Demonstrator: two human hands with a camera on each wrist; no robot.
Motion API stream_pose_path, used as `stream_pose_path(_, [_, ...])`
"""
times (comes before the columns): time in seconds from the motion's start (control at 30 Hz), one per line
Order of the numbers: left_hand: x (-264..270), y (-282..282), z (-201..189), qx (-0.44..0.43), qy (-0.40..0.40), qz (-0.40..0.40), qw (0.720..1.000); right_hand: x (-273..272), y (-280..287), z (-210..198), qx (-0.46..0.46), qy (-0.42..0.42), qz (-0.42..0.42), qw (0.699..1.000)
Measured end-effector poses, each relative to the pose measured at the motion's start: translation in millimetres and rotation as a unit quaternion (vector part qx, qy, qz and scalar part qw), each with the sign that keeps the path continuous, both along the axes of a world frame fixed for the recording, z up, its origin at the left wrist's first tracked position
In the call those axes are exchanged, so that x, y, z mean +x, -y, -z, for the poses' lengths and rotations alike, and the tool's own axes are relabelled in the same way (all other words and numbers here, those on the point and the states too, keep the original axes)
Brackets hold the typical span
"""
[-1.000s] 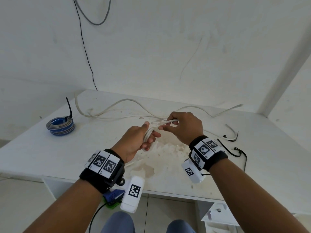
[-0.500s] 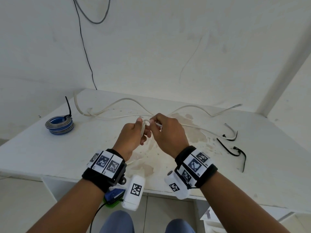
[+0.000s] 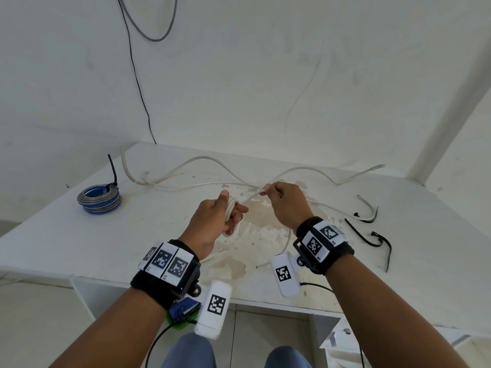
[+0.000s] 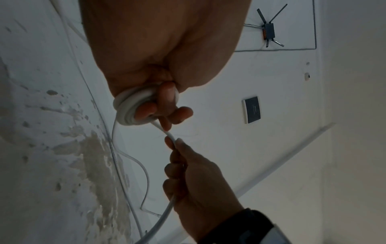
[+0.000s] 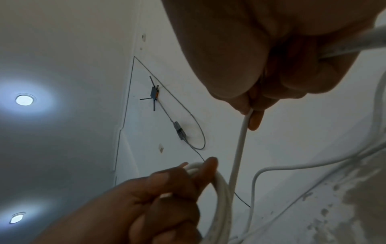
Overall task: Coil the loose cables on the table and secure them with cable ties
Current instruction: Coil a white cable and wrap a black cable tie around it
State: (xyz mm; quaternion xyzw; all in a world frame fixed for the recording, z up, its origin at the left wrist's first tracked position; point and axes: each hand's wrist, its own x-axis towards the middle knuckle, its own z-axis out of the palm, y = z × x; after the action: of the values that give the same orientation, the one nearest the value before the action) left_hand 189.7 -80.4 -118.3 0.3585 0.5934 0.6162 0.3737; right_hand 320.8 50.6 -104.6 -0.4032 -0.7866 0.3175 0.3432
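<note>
— Where is the white cable?

— Your left hand curls its fingers round the small coil above the table.

— And your right hand?

— It pinches the strand just beside the coil; the rest trails across the tabletop.

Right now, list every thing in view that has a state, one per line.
White cable: partly coiled, the rest loose on the table.
Coil: gripped in the left hand.
Right hand: pinches the cable's free run.
Blue coil: wound and tied.
Black cable ties: loose, unused.
</note>
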Motion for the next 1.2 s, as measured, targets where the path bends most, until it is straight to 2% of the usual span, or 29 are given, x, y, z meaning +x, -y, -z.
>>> stream_pose_path(0.17, [1,1,-1,-0.011,0.013,0.02,1.0,7,-6,4,-0.007,0.04,0.001,0.999])
stream_pose_path(0.3, [4,-1,1,-0.039,-0.037,0.027,0.998,3,6,-6,0.014,0.043,-0.014,0.999])
stream_pose_path(0.5, [3,-6,1,-0.033,-0.095,-0.029,0.995,-13,46,-12,0.038,0.01,-0.063,0.997])
stream_pose_path(0.67, [-1,-8,-3,-0.002,-0.1,-0.084,0.991,-23,70,10,0.025,-0.04,-0.108,0.993])
stream_pose_path(0.77, [-2,-8,-6,0.003,-0.063,-0.11,0.992,-25,76,18,0.023,-0.065,-0.12,0.99])
stream_pose_path(0.9, [-8,-12,-13,0.023,0.075,-0.081,0.994,-25,84,24,-0.008,-0.107,-0.146,0.983])
stream_pose_path(1.1, [-4,-11,-16,0.049,0.202,-0.055,0.977,-21,85,24,-0.131,-0.132,-0.132,0.974])
stream_pose_path(1.2, [-5,-15,-11,0.055,0.225,-0.055,0.971,-20,84,24,-0.2,-0.127,-0.125,0.963])
